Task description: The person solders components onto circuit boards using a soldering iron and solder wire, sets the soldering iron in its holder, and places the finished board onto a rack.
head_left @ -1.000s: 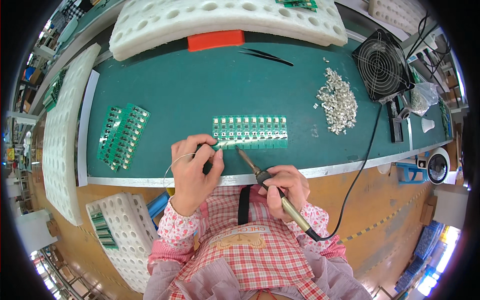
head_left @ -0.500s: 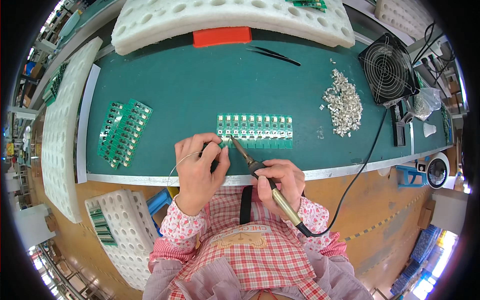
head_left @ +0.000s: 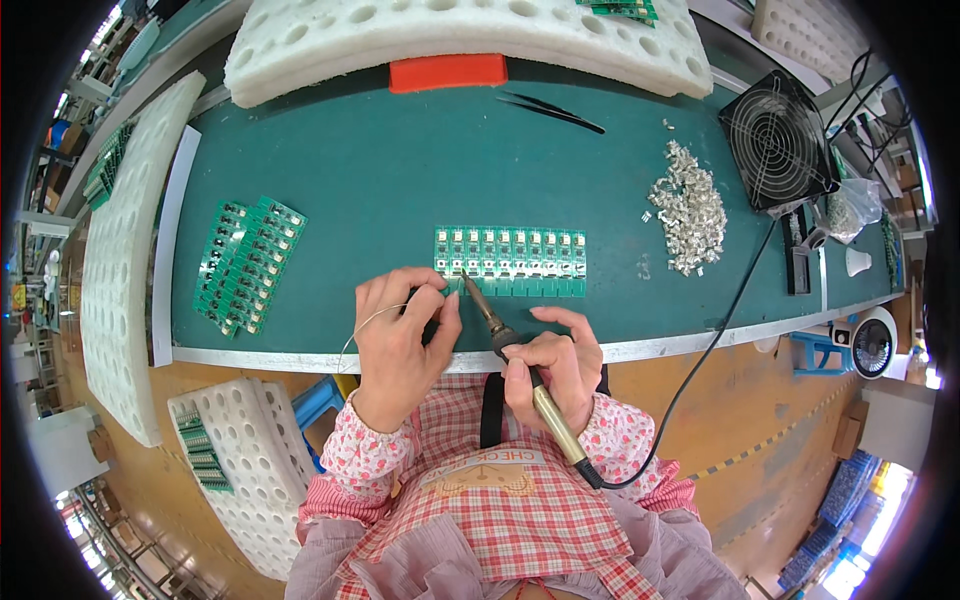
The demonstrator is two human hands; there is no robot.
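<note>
A green circuit board panel (head_left: 512, 262) lies flat on the green mat, with a row of small square parts along it. My right hand (head_left: 556, 372) grips a soldering iron (head_left: 541, 398) by its handle, the index finger lifted off. The iron's tip meets the panel near its left end. My left hand (head_left: 402, 335) is closed in a pinch on thin solder wire (head_left: 372, 318), which loops out behind the fingers. The wire's end is at the panel's left end, close to the tip; whether the two touch I cannot tell.
Several more circuit panels (head_left: 248, 266) lie stacked at the left. At the right are a pile of small metal parts (head_left: 690, 212) and a black fan (head_left: 778, 140). Tweezers (head_left: 553, 112), a red block (head_left: 448, 73) and white foam (head_left: 470, 40) sit at the back. The iron's cord (head_left: 722, 345) runs right.
My right index finger has lifted off the iron. The iron's handle has swung slightly left, while its tip stays at nearly the same place. My left hand has barely moved.
</note>
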